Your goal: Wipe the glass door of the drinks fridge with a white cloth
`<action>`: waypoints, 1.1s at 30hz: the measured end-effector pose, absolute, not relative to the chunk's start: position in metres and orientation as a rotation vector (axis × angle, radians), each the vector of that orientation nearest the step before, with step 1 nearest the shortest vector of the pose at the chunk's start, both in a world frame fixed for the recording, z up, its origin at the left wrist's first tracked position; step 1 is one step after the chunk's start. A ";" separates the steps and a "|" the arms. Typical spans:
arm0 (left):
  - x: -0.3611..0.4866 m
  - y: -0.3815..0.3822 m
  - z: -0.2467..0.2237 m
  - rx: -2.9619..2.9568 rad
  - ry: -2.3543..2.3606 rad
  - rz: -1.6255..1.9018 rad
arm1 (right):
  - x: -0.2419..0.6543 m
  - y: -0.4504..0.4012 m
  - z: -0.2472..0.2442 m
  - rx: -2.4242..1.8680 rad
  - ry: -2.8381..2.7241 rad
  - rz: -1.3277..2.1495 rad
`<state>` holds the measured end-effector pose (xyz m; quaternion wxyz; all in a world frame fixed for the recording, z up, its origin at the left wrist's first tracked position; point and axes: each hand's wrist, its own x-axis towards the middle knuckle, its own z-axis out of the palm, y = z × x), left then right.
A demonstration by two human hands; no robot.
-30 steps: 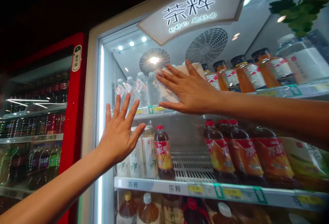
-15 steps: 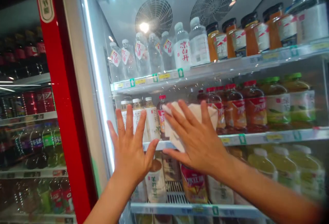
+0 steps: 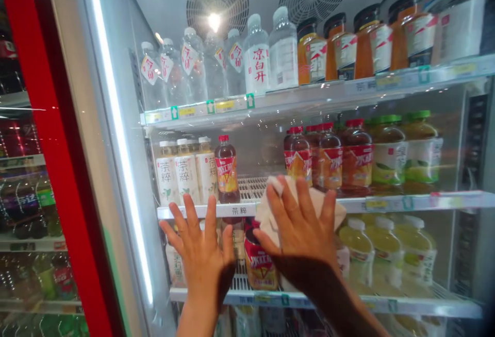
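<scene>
My left hand [image 3: 203, 259] is raised with its fingers spread and palm forward, apparently flat on the glass in front of the drinks shelves. Nothing is in it. Under the spread fingers of my right hand [image 3: 303, 223] lies a white cloth [image 3: 264, 218], pressed towards the glass. Its edges stick out on both sides of the hand. Behind the hands stand a red-capped bottle [image 3: 227, 172] and white-labelled tea bottles [image 3: 183, 172] on the middle shelf.
The upper shelf [image 3: 325, 92] holds clear water bottles [image 3: 257, 64] and dark-capped amber bottles [image 3: 342, 48]. Pale yellow bottles [image 3: 390, 254] stand lower right. A bright light strip [image 3: 119, 136] and a red frame [image 3: 58, 151] run down the left, with another drinks cooler beyond.
Both hands sit lower against the shelves, and the cloth has moved down with my right hand. The view has shifted, uncovering the red-capped bottle on the middle shelf.
</scene>
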<state>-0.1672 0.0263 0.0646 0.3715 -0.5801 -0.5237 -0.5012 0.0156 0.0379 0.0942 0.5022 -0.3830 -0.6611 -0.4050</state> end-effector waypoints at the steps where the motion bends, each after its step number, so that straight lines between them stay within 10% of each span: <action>1: -0.159 0.024 0.061 -1.490 -1.361 -1.283 | 0.026 0.038 0.099 -0.928 -1.609 -0.986; 9: -0.066 -0.002 0.017 -1.539 -1.443 -1.304 | 0.094 0.025 0.019 -0.973 -1.739 -0.967; 33: 0.061 0.003 -0.011 -1.647 -1.462 -1.267 | 0.263 0.028 -0.024 -1.021 -1.639 -0.916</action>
